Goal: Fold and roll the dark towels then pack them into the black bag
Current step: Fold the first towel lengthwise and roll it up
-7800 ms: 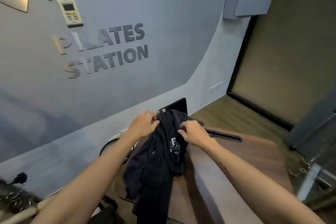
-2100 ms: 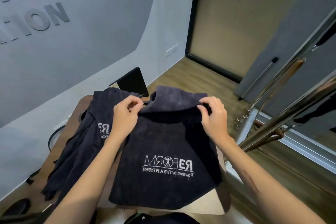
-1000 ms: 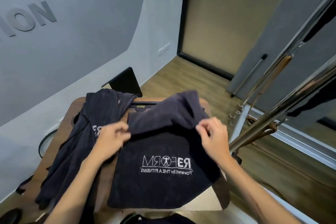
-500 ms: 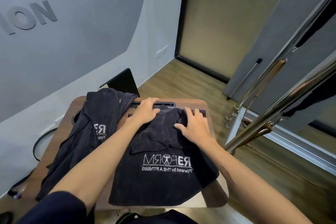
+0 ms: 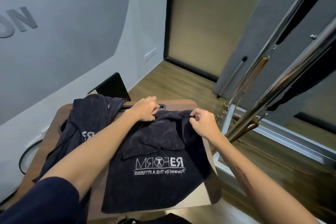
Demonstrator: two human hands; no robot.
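A: Where is the towel (image 5: 160,165) located, and how are the hands placed?

B: It is spread logo-up on the wooden table (image 5: 209,183), with its far portion folded back and bunched. The far edge is pinched by the left hand (image 5: 145,108) and by the right hand (image 5: 201,123), fingers curled round the cloth in both cases. A second towel (image 5: 87,123) is heaped at the left of the table. The bag cannot be identified with certainty.

A: How is the cloth judged to handle?

B: It is judged soft, light and limp; no shape is held unsupported. Slippage is considered unlikely on the terry nap. Hold is best taken at the two far corners or along the hem, so that the fold is kept square.

A: What differs from half a second earlier?

B: Both hands were then laid flat on the folded part, fingers extended, pressing it down. The edge is now gripped instead, and the right hand has been shifted outward toward the right corner. The near half is unchanged.
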